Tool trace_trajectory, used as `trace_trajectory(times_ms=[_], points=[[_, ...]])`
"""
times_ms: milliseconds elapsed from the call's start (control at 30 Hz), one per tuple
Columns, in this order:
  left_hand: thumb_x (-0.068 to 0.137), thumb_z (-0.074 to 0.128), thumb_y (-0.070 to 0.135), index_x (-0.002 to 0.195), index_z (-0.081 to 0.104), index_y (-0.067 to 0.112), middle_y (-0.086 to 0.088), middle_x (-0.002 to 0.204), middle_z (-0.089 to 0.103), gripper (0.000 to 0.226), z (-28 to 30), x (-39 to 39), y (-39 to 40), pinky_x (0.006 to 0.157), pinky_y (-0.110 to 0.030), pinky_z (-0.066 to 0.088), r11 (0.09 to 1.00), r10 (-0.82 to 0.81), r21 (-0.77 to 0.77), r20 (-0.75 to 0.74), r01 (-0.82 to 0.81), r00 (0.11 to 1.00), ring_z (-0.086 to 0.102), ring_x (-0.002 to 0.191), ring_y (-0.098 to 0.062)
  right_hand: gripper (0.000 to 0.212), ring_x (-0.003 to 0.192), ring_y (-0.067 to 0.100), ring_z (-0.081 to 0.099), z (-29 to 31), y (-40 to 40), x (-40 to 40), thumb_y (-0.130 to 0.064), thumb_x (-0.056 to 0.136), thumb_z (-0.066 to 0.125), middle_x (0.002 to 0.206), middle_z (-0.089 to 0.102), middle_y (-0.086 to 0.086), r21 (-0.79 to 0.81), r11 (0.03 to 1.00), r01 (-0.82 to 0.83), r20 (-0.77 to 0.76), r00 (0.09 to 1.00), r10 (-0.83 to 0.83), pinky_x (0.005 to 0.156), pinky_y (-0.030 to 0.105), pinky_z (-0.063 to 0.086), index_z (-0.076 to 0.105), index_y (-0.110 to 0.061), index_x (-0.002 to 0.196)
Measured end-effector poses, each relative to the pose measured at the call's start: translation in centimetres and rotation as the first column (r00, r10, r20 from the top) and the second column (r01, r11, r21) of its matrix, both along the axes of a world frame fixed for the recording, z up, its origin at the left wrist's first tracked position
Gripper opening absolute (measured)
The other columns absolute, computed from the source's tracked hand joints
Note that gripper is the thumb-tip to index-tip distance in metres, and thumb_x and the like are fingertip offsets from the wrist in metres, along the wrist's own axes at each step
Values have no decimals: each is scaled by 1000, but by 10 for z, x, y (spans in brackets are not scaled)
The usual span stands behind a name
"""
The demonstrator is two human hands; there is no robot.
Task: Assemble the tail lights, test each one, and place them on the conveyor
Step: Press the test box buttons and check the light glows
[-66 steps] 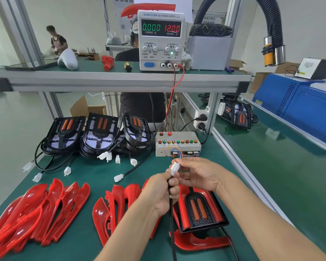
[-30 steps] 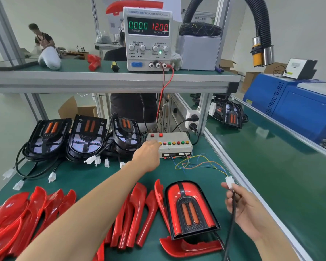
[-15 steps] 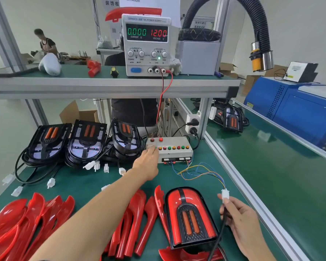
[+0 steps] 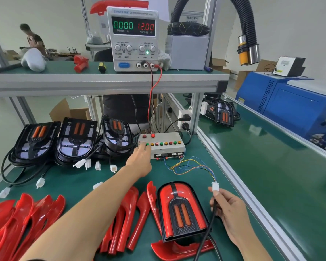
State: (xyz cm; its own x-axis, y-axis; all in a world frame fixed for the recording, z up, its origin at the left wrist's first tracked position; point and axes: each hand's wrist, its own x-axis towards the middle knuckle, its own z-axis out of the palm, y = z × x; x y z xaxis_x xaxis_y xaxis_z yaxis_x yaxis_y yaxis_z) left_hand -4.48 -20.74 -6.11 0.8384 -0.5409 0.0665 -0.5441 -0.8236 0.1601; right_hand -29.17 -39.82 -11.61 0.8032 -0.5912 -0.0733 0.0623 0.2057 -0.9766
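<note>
**Tail light plugged in, switch box under the left hand**

The assembled tail light (image 4: 183,211) lies near the bench's front edge, lens up for checking. The right hand (image 4: 229,210) pinches its cable just below the mated white connector (image 4: 215,186), steadying the join. The left hand (image 4: 140,157) reaches the test box (image 4: 169,146), fingertips at a button; their curl is hidden. No containers show.

The left hand (image 4: 140,157) reaches to the button box (image 4: 163,146), fingertips at its left-end buttons. The right hand (image 4: 228,210) pinches the white connector (image 4: 215,186) (joined to coloured wires) beside the assembled red tail light (image 4: 181,210).
</note>
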Motion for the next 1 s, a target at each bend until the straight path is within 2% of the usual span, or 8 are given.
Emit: trace_trajectory(times_ms=[133, 267, 400, 600, 800, 1000], points=[[89, 53, 6, 143, 35, 1, -18, 145, 39, 56, 0, -1, -2, 112, -40, 34, 1000, 17, -18, -18, -17, 1000, 41, 133, -38, 20, 58, 17, 47, 1, 1, 0, -9, 100, 59, 67, 60, 12, -3, 1000, -2, 6, 1000, 2, 59, 32, 37, 79, -7, 102], [89, 52, 6, 144, 36, 0, -21, 146, 42, 58, 8, 3, -3, 114, -38, 26, 992, 42, -113, -97, -53, 994, 38, 136, -38, 21, 59, 18, 48, 2, 1, -1, -10, 100, 60, 67, 60, 12, -11, 1000, -4, 6, 1000, 4, 59, 33, 37, 81, -11, 98], [89, 50, 3, 149, 31, 0, -21, 149, 39, 63, 11, 5, 1, 114, -39, 26, 986, 44, -150, -152, -67, 987, 35, 138, -40, 22, 58, 15, 50, 3, 1, -1, -10, 100, 59, 67, 61, 11, -7, 1000, -14, 6, 1000, 14, 59, 31, 39, 80, -11, 98], [90, 51, 4, 150, 31, 1, -20, 152, 35, 63, 8, 3, 2, 115, -43, 29, 992, 25, -122, -119, -40, 993, 37, 137, -42, 20, 58, 15, 50, 3, 0, -1, -11, 99, 61, 66, 61, 11, -8, 1000, -10, 0, 1000, 10, 59, 32, 38, 81, -11, 99], [90, 51, 7, 148, 32, 1, -20, 150, 37, 62, 5, 1, -2, 115, -42, 30, 997, 33, -71, -84, -39, 996, 38, 136, -40, 24, 58, 15, 49, 3, 1, -1, -12, 100, 60, 67, 61, 10, -27, 1000, -16, 11, 1000, 16, 59, 32, 38, 82, -21, 95], [90, 50, 4, 149, 33, 1, -19, 150, 37, 61, 9, 7, 2, 114, -42, 31, 998, 25, -62, -91, -30, 996, 39, 135, -40, 25, 58, 15, 49, 2, 1, 0, -11, 100, 60, 67, 60, 10, -16, 1000, -14, 6, 1000, 14, 57, 29, 38, 82, -19, 95]])
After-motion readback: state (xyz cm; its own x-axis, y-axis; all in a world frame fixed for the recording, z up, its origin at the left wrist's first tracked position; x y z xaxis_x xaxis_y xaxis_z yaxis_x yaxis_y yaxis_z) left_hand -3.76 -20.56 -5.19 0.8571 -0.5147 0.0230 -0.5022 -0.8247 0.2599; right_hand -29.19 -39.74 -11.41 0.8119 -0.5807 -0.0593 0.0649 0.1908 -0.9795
